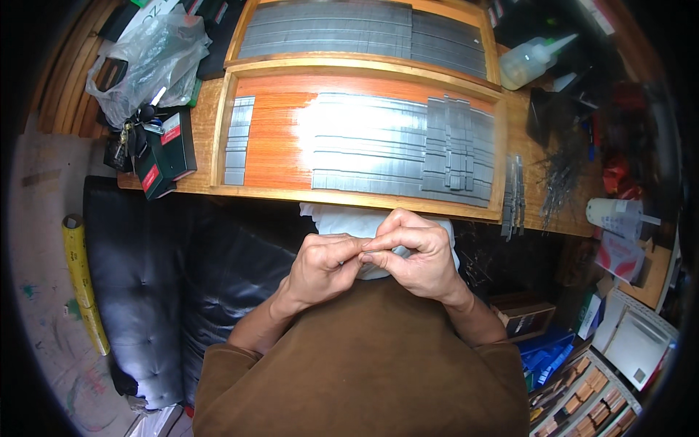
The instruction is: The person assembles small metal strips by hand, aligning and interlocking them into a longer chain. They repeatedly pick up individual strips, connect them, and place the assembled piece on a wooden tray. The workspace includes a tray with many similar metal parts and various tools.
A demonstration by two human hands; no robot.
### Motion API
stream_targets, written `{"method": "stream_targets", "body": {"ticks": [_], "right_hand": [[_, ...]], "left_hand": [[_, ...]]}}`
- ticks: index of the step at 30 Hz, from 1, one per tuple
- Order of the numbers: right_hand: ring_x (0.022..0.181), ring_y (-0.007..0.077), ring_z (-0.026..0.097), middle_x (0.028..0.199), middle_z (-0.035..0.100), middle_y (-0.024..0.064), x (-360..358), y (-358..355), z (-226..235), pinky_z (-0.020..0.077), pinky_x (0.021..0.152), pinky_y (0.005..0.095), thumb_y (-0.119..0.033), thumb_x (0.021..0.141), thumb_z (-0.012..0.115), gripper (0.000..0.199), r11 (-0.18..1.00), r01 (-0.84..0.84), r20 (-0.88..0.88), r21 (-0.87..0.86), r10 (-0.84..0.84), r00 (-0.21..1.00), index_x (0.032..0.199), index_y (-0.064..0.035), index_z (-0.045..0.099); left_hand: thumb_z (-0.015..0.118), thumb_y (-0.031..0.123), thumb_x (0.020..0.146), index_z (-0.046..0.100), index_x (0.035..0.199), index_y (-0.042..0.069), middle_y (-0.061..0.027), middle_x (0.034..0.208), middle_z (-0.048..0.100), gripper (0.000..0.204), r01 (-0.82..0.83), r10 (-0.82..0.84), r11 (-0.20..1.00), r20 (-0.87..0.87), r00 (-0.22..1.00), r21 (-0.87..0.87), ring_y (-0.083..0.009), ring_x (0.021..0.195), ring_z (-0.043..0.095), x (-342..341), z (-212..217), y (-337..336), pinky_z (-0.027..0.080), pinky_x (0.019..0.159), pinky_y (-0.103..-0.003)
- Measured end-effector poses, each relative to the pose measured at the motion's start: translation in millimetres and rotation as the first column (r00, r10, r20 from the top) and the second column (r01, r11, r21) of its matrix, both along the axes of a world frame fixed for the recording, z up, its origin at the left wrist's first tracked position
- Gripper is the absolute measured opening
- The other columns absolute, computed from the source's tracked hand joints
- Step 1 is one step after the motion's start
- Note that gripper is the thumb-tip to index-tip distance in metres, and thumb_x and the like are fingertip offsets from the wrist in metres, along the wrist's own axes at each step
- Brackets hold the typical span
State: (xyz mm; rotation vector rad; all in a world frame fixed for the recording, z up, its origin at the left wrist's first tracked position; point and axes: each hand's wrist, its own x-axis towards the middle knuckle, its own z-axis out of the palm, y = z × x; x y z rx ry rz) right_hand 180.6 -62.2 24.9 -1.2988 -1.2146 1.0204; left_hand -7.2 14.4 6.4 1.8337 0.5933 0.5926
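Observation:
My left hand (325,264) and my right hand (416,255) meet close in front of me, fingertips pinched together on something very small that I cannot make out. Behind them lies a white cloth (342,218) at the table's near edge. Just beyond stands a shallow wooden tray (271,138) with an orange base, holding many thin grey metal strips (393,146) laid side by side. A small stack of the same strips (237,140) lies at the tray's left end. My brown sleeves frame the lower part of the view.
A second wooden tray (451,13) of grey strips sits behind the first. Green boxes (167,149) and a plastic bag (149,62) lie at left, a white squeeze bottle (530,60) and loose strips (512,195) at right. A black cushioned seat (145,291) is below.

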Motion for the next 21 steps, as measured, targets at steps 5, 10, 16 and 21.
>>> {"method": "stream_targets", "body": {"ticks": [5, 10, 16, 21], "right_hand": [[0.077, 0.0126, 0.065, 0.085, 0.069, 0.0043, -0.2, 0.1, 0.0, 0.0524, 0.066, 0.0264, 0.003, 0.078, 0.09, 0.018, 1.0, -0.019, -0.027, -0.015, 0.019, 0.999, 0.094, -0.0028, 0.083], [0.078, 0.013, 0.064, 0.086, 0.067, 0.0039, -0.9, 1.0, -0.1, 0.0502, 0.065, 0.027, 0.004, 0.081, 0.086, 0.018, 0.999, -0.041, -0.028, 0.019, 0.042, 0.999, 0.098, -0.0019, 0.083], [0.077, 0.0135, 0.065, 0.085, 0.068, 0.0045, -1.1, 1.3, 1.5, 0.0514, 0.066, 0.0273, 0.004, 0.08, 0.087, 0.017, 0.999, -0.041, 0.001, 0.022, 0.041, 0.999, 0.095, -0.0017, 0.083], [0.077, 0.0134, 0.066, 0.085, 0.069, 0.0045, -2.5, 2.4, 1.0, 0.0527, 0.067, 0.0273, 0.002, 0.078, 0.09, 0.016, 0.999, -0.043, -0.019, 0.016, 0.043, 0.999, 0.091, -0.002, 0.082]], "left_hand": [[0.074, -0.008, 0.084, 0.079, 0.103, -0.003, -0.0178, 0.081, 0.076, 0.02, -0.007, 0.007, 1.0, 0.009, 1.0, -0.001, -0.0299, 0.07, 0.076, -1.4, 2.1, -1.1, 0.059, 0.062, -0.035], [0.073, -0.01, 0.082, 0.078, 0.102, -0.003, -0.0157, 0.078, 0.076, 0.022, -0.025, 0.025, 0.999, 0.016, 1.0, 0.021, -0.0251, 0.067, 0.075, -2.3, 2.0, -3.2, 0.056, 0.061, -0.031], [0.071, -0.011, 0.081, 0.078, 0.101, -0.004, -0.016, 0.08, 0.076, 0.023, -0.031, 0.03, 0.999, 0.041, 0.999, 0.01, -0.026, 0.069, 0.076, -2.3, -1.3, -5.0, 0.058, 0.063, -0.031], [0.069, -0.012, 0.08, 0.078, 0.105, -0.003, -0.015, 0.084, 0.078, 0.029, -0.04, 0.035, 0.996, 0.063, 0.997, 0.085, -0.0267, 0.072, 0.077, -3.5, -4.7, -4.8, 0.06, 0.066, -0.032]]}}
